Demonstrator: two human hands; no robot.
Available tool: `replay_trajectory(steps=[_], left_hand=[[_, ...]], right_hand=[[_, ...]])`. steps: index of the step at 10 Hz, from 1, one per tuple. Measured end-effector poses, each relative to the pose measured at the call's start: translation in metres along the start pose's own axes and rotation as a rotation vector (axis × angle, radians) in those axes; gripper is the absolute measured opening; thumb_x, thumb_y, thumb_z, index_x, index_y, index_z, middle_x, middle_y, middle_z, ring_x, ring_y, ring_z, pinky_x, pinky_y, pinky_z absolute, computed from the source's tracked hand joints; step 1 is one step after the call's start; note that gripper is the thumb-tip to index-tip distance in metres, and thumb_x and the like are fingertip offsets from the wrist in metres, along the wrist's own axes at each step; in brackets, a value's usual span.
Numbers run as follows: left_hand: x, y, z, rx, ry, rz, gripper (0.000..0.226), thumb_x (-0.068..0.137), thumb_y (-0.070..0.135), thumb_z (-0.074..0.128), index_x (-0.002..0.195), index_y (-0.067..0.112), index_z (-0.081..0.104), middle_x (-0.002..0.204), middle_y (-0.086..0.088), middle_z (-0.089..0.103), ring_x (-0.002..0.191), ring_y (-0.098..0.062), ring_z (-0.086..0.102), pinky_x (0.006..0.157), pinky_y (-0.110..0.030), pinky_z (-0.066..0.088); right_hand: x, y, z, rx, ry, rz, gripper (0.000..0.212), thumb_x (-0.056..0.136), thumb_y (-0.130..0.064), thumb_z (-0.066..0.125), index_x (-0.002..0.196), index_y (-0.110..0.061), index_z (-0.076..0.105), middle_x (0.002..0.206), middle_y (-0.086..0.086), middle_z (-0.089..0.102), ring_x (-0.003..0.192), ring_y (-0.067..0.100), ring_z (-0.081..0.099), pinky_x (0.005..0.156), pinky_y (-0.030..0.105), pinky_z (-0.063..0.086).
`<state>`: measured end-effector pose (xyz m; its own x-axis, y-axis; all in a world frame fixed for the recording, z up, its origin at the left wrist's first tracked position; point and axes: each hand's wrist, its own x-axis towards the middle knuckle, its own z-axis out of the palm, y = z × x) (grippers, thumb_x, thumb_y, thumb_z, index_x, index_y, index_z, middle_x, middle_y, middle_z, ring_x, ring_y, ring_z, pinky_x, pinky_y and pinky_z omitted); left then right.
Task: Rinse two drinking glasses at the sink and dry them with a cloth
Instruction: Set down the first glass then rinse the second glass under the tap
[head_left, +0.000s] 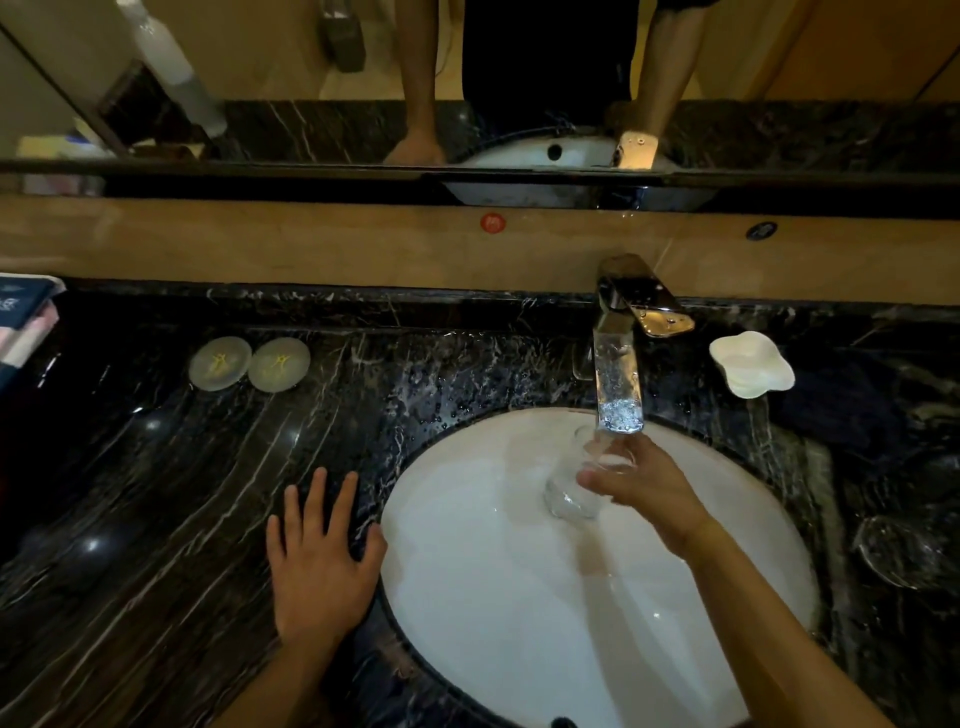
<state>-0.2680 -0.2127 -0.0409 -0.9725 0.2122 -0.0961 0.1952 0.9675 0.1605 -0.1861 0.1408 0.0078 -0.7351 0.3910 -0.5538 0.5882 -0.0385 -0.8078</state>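
The right hand (636, 480) gripped a glass (574, 491) just under the tap (618, 374), over the sink (493, 597), fingers curled round its upper part. The left hand (319, 558) lay flat, fingers spread, on the counter (156, 493) just left of the sink. Two coasters (249, 362) sat on the counter far left of the tap; a white dish (751, 364) sat just right of it.

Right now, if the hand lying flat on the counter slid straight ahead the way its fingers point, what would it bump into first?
The left hand points up and slightly right across the wet marble counter. That path looks free of objects until the raised back ledge. The two round coasters sit left of that line, though depth is uncertain.
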Motion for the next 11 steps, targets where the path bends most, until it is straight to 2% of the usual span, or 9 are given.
replay_trajectory(steps=[1, 2, 3, 4, 5, 6, 7, 8, 11], left_hand=[[0.0, 0.001, 0.0, -0.008, 0.002, -0.003, 0.072, 0.088, 0.061, 0.029, 0.154, 0.033, 0.032, 0.164, -0.003, 0.023, 0.152, -0.031, 0.013, 0.121, -0.055, 0.014], [-0.001, 0.001, 0.0, -0.002, 0.0, -0.01, 0.072, 0.088, 0.061, 0.029, 0.154, 0.033, 0.032, 0.164, -0.003, 0.023, 0.152, -0.031, 0.014, 0.121, -0.055, 0.014], [0.0, 0.001, 0.001, -0.011, 0.005, -0.004, 0.072, 0.088, 0.061, 0.03, 0.154, 0.033, 0.032, 0.164, -0.004, 0.024, 0.152, -0.031, 0.015, 0.121, -0.055, 0.013], [-0.001, 0.001, -0.001, -0.015, 0.009, -0.002, 0.071, 0.088, 0.061, 0.031, 0.153, 0.033, 0.033, 0.164, -0.004, 0.024, 0.152, -0.031, 0.014, 0.121, -0.054, 0.012], [-0.001, 0.001, -0.001, -0.013, 0.008, -0.004, 0.071, 0.088, 0.061, 0.031, 0.153, 0.033, 0.033, 0.164, -0.003, 0.024, 0.152, -0.031, 0.014, 0.122, -0.054, 0.011], [-0.001, 0.002, -0.001, -0.011, 0.009, -0.002, 0.071, 0.088, 0.06, 0.031, 0.153, 0.033, 0.033, 0.163, -0.004, 0.025, 0.152, -0.031, 0.014, 0.121, -0.054, 0.011], [-0.001, 0.001, -0.001, -0.012, 0.016, 0.002, 0.071, 0.088, 0.06, 0.032, 0.153, 0.032, 0.035, 0.163, -0.004, 0.026, 0.151, -0.032, 0.016, 0.121, -0.055, 0.012], [-0.001, 0.001, -0.001, -0.016, 0.017, 0.005, 0.071, 0.088, 0.06, 0.031, 0.153, 0.031, 0.035, 0.163, -0.005, 0.026, 0.151, -0.033, 0.016, 0.12, -0.055, 0.013], [-0.001, 0.001, 0.0, -0.01, 0.016, 0.009, 0.071, 0.089, 0.061, 0.03, 0.153, 0.032, 0.033, 0.163, -0.004, 0.025, 0.151, -0.032, 0.015, 0.121, -0.055, 0.012]], right_hand=[[-0.003, -0.002, 0.012, -0.154, 0.22, -0.109, 0.072, 0.065, -0.033, 0.092, 0.126, -0.028, 0.053, 0.12, -0.007, 0.066, 0.105, 0.016, 0.065, 0.085, 0.031, 0.05], [-0.001, -0.006, 0.007, -0.473, 0.269, -0.066, 0.076, 0.065, -0.045, 0.089, 0.129, -0.023, 0.055, 0.11, -0.008, 0.063, 0.094, 0.018, 0.062, 0.077, 0.028, 0.046], [0.003, 0.003, 0.0, -0.302, 0.155, -0.025, 0.07, 0.06, -0.043, 0.091, 0.12, -0.024, 0.059, 0.112, -0.009, 0.067, 0.093, 0.013, 0.066, 0.078, 0.039, 0.058], [-0.002, 0.005, 0.008, -0.247, 0.291, -0.068, 0.072, 0.064, -0.038, 0.091, 0.125, -0.027, 0.054, 0.113, -0.009, 0.065, 0.094, 0.013, 0.066, 0.08, 0.034, 0.054], [-0.002, 0.003, 0.006, -0.387, 0.234, -0.066, 0.069, 0.063, -0.042, 0.09, 0.121, -0.025, 0.056, 0.109, -0.01, 0.064, 0.09, 0.014, 0.063, 0.075, 0.031, 0.049], [-0.002, 0.009, 0.007, -0.201, 0.257, -0.054, 0.065, 0.065, -0.036, 0.091, 0.119, -0.029, 0.055, 0.113, -0.007, 0.067, 0.094, 0.013, 0.068, 0.08, 0.038, 0.057], [-0.003, 0.009, 0.007, -0.326, 0.316, -0.061, 0.078, 0.065, -0.038, 0.091, 0.13, -0.026, 0.051, 0.108, -0.012, 0.062, 0.095, 0.013, 0.061, 0.079, 0.03, 0.049], [-0.003, 0.014, 0.007, -0.248, 0.298, -0.022, 0.072, 0.063, -0.038, 0.092, 0.124, -0.029, 0.055, 0.108, -0.012, 0.067, 0.097, 0.015, 0.066, 0.084, 0.038, 0.056], [-0.006, 0.016, 0.016, -0.167, 0.243, 0.015, 0.069, 0.064, -0.029, 0.092, 0.122, -0.028, 0.054, 0.115, -0.005, 0.066, 0.098, 0.017, 0.065, 0.081, 0.039, 0.058]])
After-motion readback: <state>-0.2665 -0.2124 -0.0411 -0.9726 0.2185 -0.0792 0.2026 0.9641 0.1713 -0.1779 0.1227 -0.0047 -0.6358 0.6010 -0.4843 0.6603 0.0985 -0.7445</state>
